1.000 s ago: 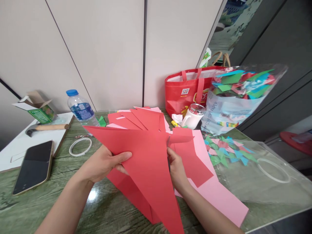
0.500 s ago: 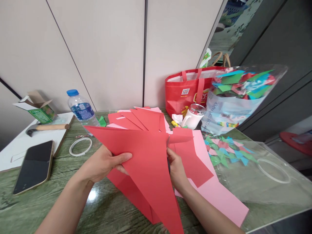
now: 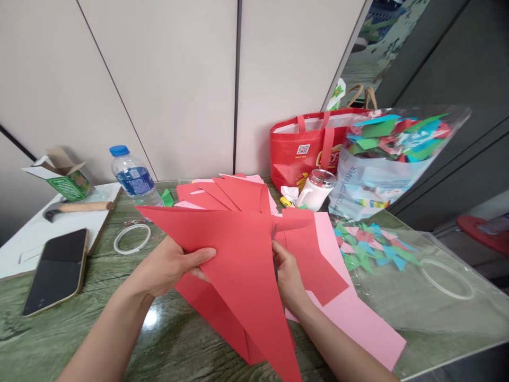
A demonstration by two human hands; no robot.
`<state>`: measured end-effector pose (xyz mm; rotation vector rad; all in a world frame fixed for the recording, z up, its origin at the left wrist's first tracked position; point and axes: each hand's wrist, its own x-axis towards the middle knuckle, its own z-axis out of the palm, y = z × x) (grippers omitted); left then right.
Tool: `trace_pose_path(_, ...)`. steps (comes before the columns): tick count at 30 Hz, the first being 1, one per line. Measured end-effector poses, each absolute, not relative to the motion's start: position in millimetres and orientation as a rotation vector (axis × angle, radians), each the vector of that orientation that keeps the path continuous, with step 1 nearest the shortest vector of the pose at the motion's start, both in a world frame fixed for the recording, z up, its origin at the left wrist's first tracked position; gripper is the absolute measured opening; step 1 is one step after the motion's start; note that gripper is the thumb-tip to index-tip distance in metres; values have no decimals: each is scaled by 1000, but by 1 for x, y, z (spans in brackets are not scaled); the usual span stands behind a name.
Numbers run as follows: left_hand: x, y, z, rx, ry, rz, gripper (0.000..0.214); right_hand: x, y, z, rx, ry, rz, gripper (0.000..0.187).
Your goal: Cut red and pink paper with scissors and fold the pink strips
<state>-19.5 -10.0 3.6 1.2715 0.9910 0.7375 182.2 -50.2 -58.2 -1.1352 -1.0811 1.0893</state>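
A large folded sheet of red paper [image 3: 242,265] is held up over the table. My left hand [image 3: 178,265] pinches its left edge, thumb on top and fingers underneath. At the sheet's right edge my right hand [image 3: 287,270] is closed around scissors [image 3: 274,229]; a bit of blade shows against the paper, and the dark handle is mostly hidden by hand and sheet. Beyond the held sheet lies a pile of red and pink sheets [image 3: 238,193]. More red paper [image 3: 314,265] rests on pink paper [image 3: 358,318] to the right of my right hand.
At left are a phone [image 3: 58,270], a hammer-like tool [image 3: 79,207], a small box [image 3: 66,178], a white ring [image 3: 132,239] and a water bottle [image 3: 135,178]. At right stand a mug [image 3: 316,191], a red bag [image 3: 298,151] and a plastic bag of folded papers [image 3: 377,180].
Almost nothing differs. The small red flap at the blade has tilted slightly; both hands keep their places on the sheet and scissors.
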Motion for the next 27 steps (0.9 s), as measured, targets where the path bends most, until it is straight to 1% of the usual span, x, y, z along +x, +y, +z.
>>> trace_pose_path(9,-18,-11,4,1284,987,726,31,182,-50,-63,-1178,-1053,1075,20)
trace_pose_path(15,-16,-10,3,1290,983,732,31,182,-50,-62,-1113,-1007,1105,26)
trace_pose_path(20,-18,-8,1,1311,985,727,28,182,-50,-63,-1115,-1004,1129,16)
trace_pose_path(24,-20,-7,0,1326,1003,723,24,182,-50,-65,-1100,-999,1130,15)
trace_pose_path(27,-20,-7,0,1321,1000,723,26,182,-49,-67,-1117,-1002,1110,14)
